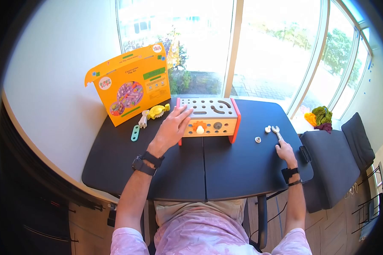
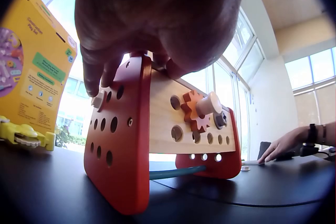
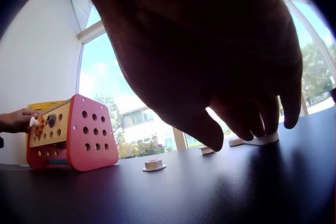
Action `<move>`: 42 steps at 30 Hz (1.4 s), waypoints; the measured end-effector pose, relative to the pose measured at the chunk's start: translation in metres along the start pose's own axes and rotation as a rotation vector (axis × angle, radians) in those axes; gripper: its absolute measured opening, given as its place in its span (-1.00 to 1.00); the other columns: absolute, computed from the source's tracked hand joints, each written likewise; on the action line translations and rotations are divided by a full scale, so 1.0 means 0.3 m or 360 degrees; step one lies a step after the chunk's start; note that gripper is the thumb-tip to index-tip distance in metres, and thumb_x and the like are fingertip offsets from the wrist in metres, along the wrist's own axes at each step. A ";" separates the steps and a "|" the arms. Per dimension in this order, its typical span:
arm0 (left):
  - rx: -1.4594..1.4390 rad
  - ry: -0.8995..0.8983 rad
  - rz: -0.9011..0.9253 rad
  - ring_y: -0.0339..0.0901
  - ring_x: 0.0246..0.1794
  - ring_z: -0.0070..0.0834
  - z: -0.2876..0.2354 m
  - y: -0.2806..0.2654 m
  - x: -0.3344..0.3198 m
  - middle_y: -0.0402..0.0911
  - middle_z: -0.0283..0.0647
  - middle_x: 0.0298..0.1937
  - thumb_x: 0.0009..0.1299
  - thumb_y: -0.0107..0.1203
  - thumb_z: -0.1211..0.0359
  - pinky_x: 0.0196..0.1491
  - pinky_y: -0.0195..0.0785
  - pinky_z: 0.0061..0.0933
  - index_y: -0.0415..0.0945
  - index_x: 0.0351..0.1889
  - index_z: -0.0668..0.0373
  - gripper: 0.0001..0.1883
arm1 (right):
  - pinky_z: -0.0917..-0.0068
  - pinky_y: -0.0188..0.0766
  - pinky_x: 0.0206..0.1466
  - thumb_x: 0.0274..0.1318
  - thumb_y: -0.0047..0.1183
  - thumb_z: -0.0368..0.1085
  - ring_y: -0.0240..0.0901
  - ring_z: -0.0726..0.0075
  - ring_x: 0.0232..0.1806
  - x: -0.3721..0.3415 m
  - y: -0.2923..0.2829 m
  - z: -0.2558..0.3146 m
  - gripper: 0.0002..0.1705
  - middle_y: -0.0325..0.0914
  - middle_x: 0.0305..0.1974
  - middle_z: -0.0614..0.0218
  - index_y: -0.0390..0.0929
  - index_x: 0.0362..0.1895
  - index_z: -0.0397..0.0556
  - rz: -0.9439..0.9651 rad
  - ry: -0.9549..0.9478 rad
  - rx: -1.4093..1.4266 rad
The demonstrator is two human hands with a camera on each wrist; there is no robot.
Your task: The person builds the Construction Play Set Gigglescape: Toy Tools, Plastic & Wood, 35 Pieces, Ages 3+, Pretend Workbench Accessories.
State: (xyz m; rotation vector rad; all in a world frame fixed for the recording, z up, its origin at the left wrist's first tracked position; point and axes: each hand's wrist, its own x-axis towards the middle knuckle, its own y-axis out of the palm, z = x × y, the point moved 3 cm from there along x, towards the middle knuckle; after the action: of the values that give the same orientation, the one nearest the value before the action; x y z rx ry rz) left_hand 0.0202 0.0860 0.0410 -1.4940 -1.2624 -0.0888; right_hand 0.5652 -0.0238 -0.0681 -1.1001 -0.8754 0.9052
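Observation:
In the head view my left hand (image 1: 171, 129) holds the left end of a toy workbench (image 1: 212, 126), its fingers over the grey slotted top. In the left wrist view those fingers drape over the red end panel (image 2: 118, 134), beside a white bolt head (image 2: 97, 99). An orange gear (image 2: 194, 111) with a pale bolt (image 2: 209, 104) and a grey round piece (image 1: 217, 126) sit on the wooden front. My right hand (image 1: 287, 152) touches the handle of a toy wrench (image 1: 277, 132) lying on the table, thumb apart from the fingers.
White pieces (image 1: 258, 139) (image 1: 267, 129) lie left of the wrench. A yellow toy (image 1: 158, 111), a pale toy part (image 1: 143, 120) and a teal strip (image 1: 135, 133) lie by the orange box (image 1: 130, 87). A grey seat (image 1: 334, 163) adjoins the black table (image 1: 242, 174).

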 end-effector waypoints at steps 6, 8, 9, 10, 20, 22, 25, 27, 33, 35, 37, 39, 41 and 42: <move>0.0027 -0.0027 0.0098 0.30 0.67 0.18 -0.007 -0.018 -0.011 0.39 0.12 0.67 0.74 0.08 0.21 0.64 0.24 0.00 0.45 0.62 0.10 -0.48 | -0.11 0.47 0.49 0.46 0.12 -0.02 0.57 -0.32 0.38 -0.018 -0.043 0.030 -0.39 0.65 0.32 -0.22 0.60 0.37 -0.21 0.0071 0.0095 -0.0007; 0.0163 -0.0044 0.0107 0.24 0.72 0.11 -0.031 -0.041 -0.028 0.30 0.14 0.72 0.74 0.09 0.24 0.70 0.11 -0.07 0.34 0.69 0.14 -0.41 | -0.10 0.48 0.49 0.46 0.13 -0.02 0.57 -0.31 0.37 -0.014 -0.034 0.019 -0.39 0.65 0.31 -0.21 0.60 0.35 -0.23 0.0015 0.0066 -0.0012; 0.0154 -0.0045 0.0050 0.21 0.73 0.11 -0.019 -0.053 -0.029 0.28 0.14 0.74 0.74 0.09 0.23 0.72 0.08 -0.07 0.31 0.70 0.16 -0.39 | -0.09 0.48 0.49 0.46 0.13 -0.03 0.58 -0.31 0.37 -0.012 -0.025 0.014 -0.40 0.65 0.31 -0.20 0.61 0.34 -0.24 -0.0009 0.0051 -0.0013; 0.0145 -0.0046 -0.0003 0.19 0.75 0.11 -0.003 -0.070 -0.036 0.25 0.14 0.75 0.73 0.10 0.23 0.73 0.05 -0.07 0.27 0.71 0.18 -0.37 | -0.09 0.48 0.48 0.45 0.13 -0.03 0.58 -0.29 0.36 -0.014 -0.025 0.018 -0.41 0.66 0.28 -0.19 0.62 0.31 -0.25 -0.0033 0.0035 -0.0021; 0.0407 -0.0552 -0.0232 0.25 0.73 0.03 0.287 -0.299 -0.171 0.34 0.19 0.70 0.66 0.18 0.14 0.72 0.07 -0.10 0.27 0.69 0.31 -0.26 | -0.09 0.50 0.42 0.43 0.17 -0.03 0.56 -0.32 0.26 -0.001 -0.032 0.040 -0.46 0.64 0.17 -0.19 0.69 0.16 -0.31 -0.0118 -0.0007 -0.0140; 0.0445 -0.0683 -0.0189 0.26 0.73 0.03 0.349 -0.317 -0.217 0.35 0.19 0.69 0.64 0.20 0.12 0.72 0.08 -0.11 0.27 0.69 0.33 -0.24 | -0.08 0.51 0.41 0.42 0.20 -0.03 0.55 -0.30 0.27 -0.005 -0.038 0.040 -0.46 0.63 0.16 -0.17 0.70 0.12 -0.32 -0.0136 0.0009 -0.0162; 0.0541 -0.0779 -0.0132 0.36 0.65 0.06 0.384 -0.325 -0.279 0.44 0.15 0.62 0.61 0.24 0.14 0.66 0.19 -0.07 0.29 0.66 0.32 -0.24 | -0.06 0.53 0.41 0.40 0.26 -0.02 0.53 -0.26 0.30 0.007 -0.025 0.039 -0.46 0.63 0.16 -0.10 0.72 0.08 -0.33 -0.0152 0.0047 -0.0190; 0.0582 -0.0817 -0.0088 0.41 0.60 0.07 0.417 -0.323 -0.312 0.48 0.11 0.59 0.59 0.26 0.15 0.62 0.26 -0.04 0.31 0.65 0.29 -0.25 | -0.07 0.55 0.39 0.39 0.26 -0.01 0.53 -0.25 0.30 0.008 -0.026 0.043 -0.46 0.63 0.16 -0.09 0.74 0.06 -0.33 -0.0156 0.0063 -0.0217; 0.0625 -0.0868 -0.0030 0.49 0.51 0.07 0.430 -0.311 -0.333 0.55 0.06 0.52 0.52 0.34 0.15 0.53 0.38 0.01 0.37 0.62 0.25 -0.24 | -0.10 0.62 0.33 0.36 0.29 0.01 0.58 -0.26 0.30 0.006 -0.054 0.051 -0.46 0.69 0.17 -0.11 0.77 0.03 -0.30 -0.0119 0.0141 -0.0229; 0.0623 -0.0883 -0.0018 0.50 0.50 0.06 0.408 -0.308 -0.320 0.56 0.05 0.50 0.50 0.36 0.15 0.52 0.39 0.01 0.38 0.61 0.24 -0.23 | -0.08 0.64 0.31 0.34 0.32 0.02 0.63 -0.27 0.25 -0.003 -0.071 0.061 -0.47 0.73 0.14 -0.12 0.79 -0.02 -0.29 -0.0127 0.0158 -0.0206; 0.0619 -0.0869 -0.0015 0.50 0.49 0.06 0.404 -0.298 -0.314 0.57 0.03 0.49 0.49 0.38 0.15 0.51 0.40 0.01 0.39 0.61 0.22 -0.23 | -0.06 0.66 0.27 0.30 0.35 0.01 0.68 -0.26 0.19 -0.006 -0.080 0.065 -0.51 0.76 0.08 -0.11 0.81 -0.09 -0.26 -0.0153 0.0159 -0.0186; 0.0615 -0.0856 -0.0015 0.50 0.48 0.06 0.401 -0.291 -0.310 0.57 0.02 0.49 0.48 0.39 0.15 0.50 0.41 0.01 0.40 0.61 0.21 -0.22 | -0.04 0.68 0.23 0.25 0.38 -0.02 0.73 -0.24 0.12 -0.007 -0.081 0.060 -0.56 0.79 -0.01 -0.08 0.83 -0.17 -0.21 -0.0197 0.0146 -0.0168; 0.0612 -0.0844 -0.0016 0.51 0.47 0.05 0.393 -0.287 -0.305 0.57 0.01 0.49 0.47 0.40 0.14 0.50 0.41 0.00 0.40 0.61 0.19 -0.22 | -0.02 0.69 0.20 0.21 0.40 -0.07 0.75 -0.22 0.06 -0.008 -0.081 0.049 -0.64 0.81 -0.08 -0.05 0.84 -0.21 -0.15 -0.0152 0.0179 -0.0072; 0.0610 -0.0836 -0.0019 0.51 0.47 0.05 0.389 -0.286 -0.302 0.57 0.01 0.48 0.47 0.40 0.14 0.50 0.41 0.00 0.40 0.60 0.19 -0.22 | 0.00 0.69 0.19 0.19 0.42 -0.09 0.77 -0.21 0.04 -0.008 -0.079 0.045 -0.68 0.82 -0.11 -0.03 0.84 -0.23 -0.12 -0.0129 0.0195 -0.0023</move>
State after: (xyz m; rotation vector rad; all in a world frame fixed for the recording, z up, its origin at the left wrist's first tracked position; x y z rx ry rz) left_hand -0.1441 0.0988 -0.0041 -1.2082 -1.5937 0.5424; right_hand 0.5557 -0.0262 -0.0425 -1.1126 -0.8203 0.7576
